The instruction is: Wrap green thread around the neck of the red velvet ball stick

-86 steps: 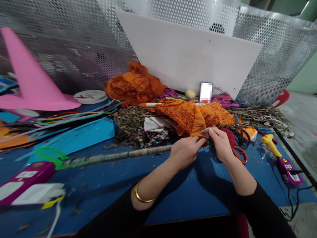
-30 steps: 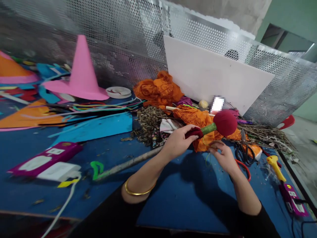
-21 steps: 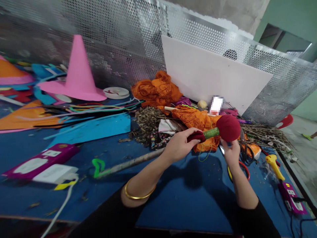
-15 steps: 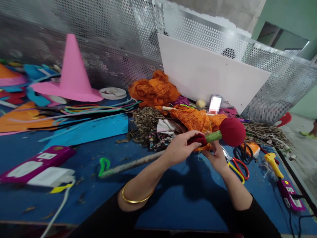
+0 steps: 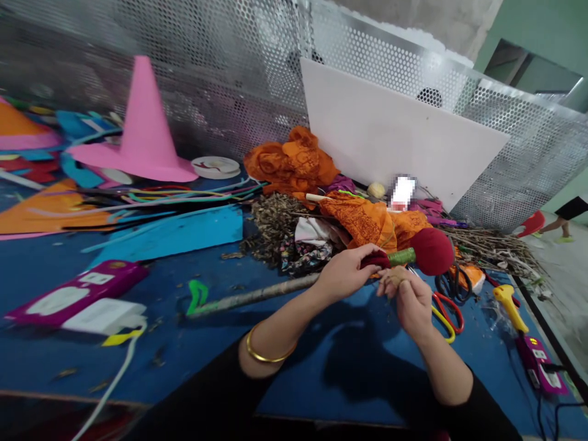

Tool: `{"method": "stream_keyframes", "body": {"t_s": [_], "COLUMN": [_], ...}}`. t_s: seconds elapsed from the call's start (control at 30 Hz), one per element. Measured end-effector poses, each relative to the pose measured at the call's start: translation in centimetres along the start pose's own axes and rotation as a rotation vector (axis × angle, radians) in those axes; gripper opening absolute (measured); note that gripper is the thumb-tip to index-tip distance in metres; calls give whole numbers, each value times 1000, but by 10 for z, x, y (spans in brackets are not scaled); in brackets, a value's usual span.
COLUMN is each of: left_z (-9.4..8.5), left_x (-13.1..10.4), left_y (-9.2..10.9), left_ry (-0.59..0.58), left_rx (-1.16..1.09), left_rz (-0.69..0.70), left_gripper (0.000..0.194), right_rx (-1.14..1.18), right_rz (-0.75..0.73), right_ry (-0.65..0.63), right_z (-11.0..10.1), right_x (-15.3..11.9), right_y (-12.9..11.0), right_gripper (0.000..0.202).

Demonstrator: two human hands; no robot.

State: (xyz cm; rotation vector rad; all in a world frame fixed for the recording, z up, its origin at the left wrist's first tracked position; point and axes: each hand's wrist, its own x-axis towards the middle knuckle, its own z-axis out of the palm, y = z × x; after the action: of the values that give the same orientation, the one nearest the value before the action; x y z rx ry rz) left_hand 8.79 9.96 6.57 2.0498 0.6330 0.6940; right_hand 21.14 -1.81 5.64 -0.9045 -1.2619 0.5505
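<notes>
My left hand [image 5: 340, 274] is closed around dark red cloth gathered on a wooden stick [image 5: 261, 294], whose left end carries a bright green loop [image 5: 197, 297]. At the right end the cloth swells into a round red ball [image 5: 432, 252], with a green thread wrapping [image 5: 401, 256] binding its neck. Just below that wrapping, the fingers of my right hand [image 5: 416, 303] are pinched together by a small tan thing I cannot identify. Behind my right wrist lie scissors [image 5: 452, 312] with red and yellow handles, their blades mostly hidden.
Orange patterned cloth [image 5: 362, 220], dry plant bits [image 5: 275, 220] and twigs [image 5: 491, 242] lie beyond my hands. A pink cone hat [image 5: 147, 128] and purple power strip [image 5: 78, 294] are left; a yellow glue gun [image 5: 511, 306] is right. A white board [image 5: 395, 128] leans behind.
My right hand has come up from under the green wrapping to its near side, fingers now pinched. The red ball is slightly lower in view. A person's legs appear at the far right.
</notes>
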Motion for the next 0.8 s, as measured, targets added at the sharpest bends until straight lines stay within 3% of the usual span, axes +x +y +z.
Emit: {"method": "stream_keyframes", "body": {"t_s": [0.13,0.3,0.57,0.7,0.8], "left_z": [5,4,13,17,19], "left_x": [2,3,0,1,1], "left_y": [-4,-2,10,8,1], "left_ry": [-36,-43,28,5,1], "left_rx": [9,99,335,367,389], "left_rz": [8,-10,-130,-141,-110], "left_gripper": [29,29,26,23,34], "right_rx": [233,267,305,314,312], "right_rz": [300,476,519,512,513], "right_ry": [253,340,468,486,477], "right_z": [-3,1,11,13,11], "right_x": [5,5,-1,-3,-1], "right_y": [1,-10,-19,-21,-20], "right_gripper": [30,30,26,24,26]}}
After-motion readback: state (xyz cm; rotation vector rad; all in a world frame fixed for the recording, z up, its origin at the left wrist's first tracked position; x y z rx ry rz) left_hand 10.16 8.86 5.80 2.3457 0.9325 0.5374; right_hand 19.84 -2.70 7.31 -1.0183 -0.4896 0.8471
